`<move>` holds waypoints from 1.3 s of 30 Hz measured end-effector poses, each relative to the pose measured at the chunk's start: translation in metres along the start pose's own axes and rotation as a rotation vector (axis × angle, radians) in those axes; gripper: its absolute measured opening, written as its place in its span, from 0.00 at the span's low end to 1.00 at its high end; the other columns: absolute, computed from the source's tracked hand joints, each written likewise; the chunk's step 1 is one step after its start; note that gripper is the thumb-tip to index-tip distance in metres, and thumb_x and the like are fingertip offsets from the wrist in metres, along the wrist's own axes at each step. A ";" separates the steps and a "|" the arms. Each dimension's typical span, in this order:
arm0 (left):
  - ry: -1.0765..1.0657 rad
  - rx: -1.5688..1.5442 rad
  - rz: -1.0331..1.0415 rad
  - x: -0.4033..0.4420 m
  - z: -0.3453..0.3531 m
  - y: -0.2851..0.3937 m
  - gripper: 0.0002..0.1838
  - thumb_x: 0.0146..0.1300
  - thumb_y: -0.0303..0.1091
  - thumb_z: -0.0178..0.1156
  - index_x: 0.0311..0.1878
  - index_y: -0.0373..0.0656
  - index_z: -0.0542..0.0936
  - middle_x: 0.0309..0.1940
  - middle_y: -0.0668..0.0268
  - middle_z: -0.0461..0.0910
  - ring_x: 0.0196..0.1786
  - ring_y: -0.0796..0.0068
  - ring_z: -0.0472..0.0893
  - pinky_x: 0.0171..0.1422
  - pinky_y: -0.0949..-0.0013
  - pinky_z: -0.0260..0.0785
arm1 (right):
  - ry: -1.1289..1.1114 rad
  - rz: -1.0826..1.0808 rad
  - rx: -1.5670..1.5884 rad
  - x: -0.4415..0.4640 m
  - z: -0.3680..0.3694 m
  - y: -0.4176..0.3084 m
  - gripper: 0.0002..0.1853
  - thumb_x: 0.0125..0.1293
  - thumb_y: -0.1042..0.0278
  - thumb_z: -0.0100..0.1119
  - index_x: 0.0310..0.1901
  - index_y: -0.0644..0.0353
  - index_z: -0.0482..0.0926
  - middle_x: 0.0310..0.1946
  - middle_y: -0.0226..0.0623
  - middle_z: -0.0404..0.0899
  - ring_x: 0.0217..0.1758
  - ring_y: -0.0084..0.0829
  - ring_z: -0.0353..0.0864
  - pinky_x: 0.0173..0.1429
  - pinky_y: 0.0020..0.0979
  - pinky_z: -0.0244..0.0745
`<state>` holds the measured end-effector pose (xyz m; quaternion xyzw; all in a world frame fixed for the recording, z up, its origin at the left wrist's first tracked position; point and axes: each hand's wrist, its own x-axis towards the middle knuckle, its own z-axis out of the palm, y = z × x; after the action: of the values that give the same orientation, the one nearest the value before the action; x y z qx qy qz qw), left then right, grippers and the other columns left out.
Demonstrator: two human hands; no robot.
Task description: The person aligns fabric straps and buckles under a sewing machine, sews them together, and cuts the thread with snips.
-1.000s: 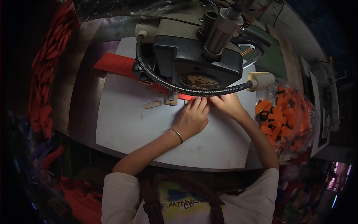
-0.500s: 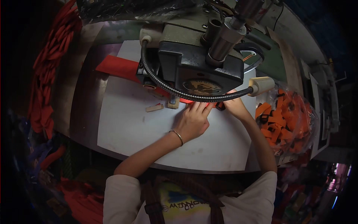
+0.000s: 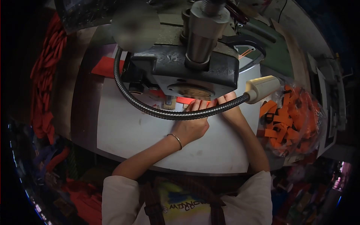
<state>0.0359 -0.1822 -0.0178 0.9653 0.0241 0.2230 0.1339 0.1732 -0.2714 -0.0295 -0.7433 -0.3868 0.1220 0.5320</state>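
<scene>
A strip of red fabric (image 3: 189,100) runs under the dark head of a sewing machine (image 3: 191,77). My left hand (image 3: 190,127), with a bangle at its wrist, has its fingers pressed together on the strip's near edge. Just to its right, my right hand (image 3: 231,110) grips the same strip at its right end, the fingertips partly hidden by the machine head. A metal gooseneck (image 3: 165,113) crosses in front of both hands. The presser foot area (image 3: 169,102) is left of my left fingers.
A clear bag of orange straps with black buckles (image 3: 287,123) lies on the right. Long red strips (image 3: 47,82) hang in a bundle at the far left. The white work surface (image 3: 127,138) spreads before me. A pale lamp head (image 3: 262,89) ends the gooseneck.
My view has shifted, so the machine head and gooseneck appear lower and further left. Both hands stay at the strip; the black piece seen between them earlier is now hidden.
</scene>
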 end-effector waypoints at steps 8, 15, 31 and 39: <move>-0.062 0.012 0.004 -0.002 -0.006 0.001 0.30 0.46 0.26 0.55 0.58 0.40 0.70 0.51 0.54 0.72 0.51 0.60 0.73 0.52 0.69 0.70 | -0.299 0.280 -0.060 -0.016 -0.062 -0.054 0.04 0.60 0.72 0.53 0.31 0.62 0.74 0.24 0.32 0.74 0.25 0.27 0.67 0.31 0.29 0.63; 0.041 -0.322 0.090 -0.023 -0.021 -0.019 0.25 0.47 0.23 0.57 0.53 0.41 0.73 0.50 0.61 0.73 0.49 0.64 0.74 0.52 0.68 0.69 | -0.247 -0.463 -0.588 -0.056 -0.055 -0.076 0.08 0.53 0.66 0.62 0.33 0.58 0.76 0.29 0.30 0.76 0.30 0.32 0.69 0.39 0.29 0.65; 0.108 -0.101 0.108 0.028 -0.007 -0.016 0.19 0.47 0.21 0.55 0.46 0.40 0.74 0.37 0.62 0.77 0.38 0.63 0.75 0.42 0.65 0.69 | -0.261 -0.086 -0.326 -0.023 -0.058 -0.025 0.13 0.55 0.68 0.60 0.42 0.60 0.77 0.33 0.35 0.76 0.31 0.29 0.72 0.35 0.25 0.66; -0.082 0.086 -0.157 0.050 -0.013 -0.012 0.11 0.50 0.21 0.53 0.39 0.37 0.71 0.30 0.55 0.76 0.32 0.54 0.75 0.38 0.59 0.68 | 0.173 -0.372 -0.396 -0.007 -0.027 0.011 0.07 0.58 0.64 0.56 0.34 0.57 0.78 0.29 0.30 0.74 0.36 0.30 0.68 0.44 0.29 0.64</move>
<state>0.0753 -0.1618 0.0118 0.9736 0.1039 0.1707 0.1103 0.1892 -0.2968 -0.0301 -0.7566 -0.4861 -0.1193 0.4208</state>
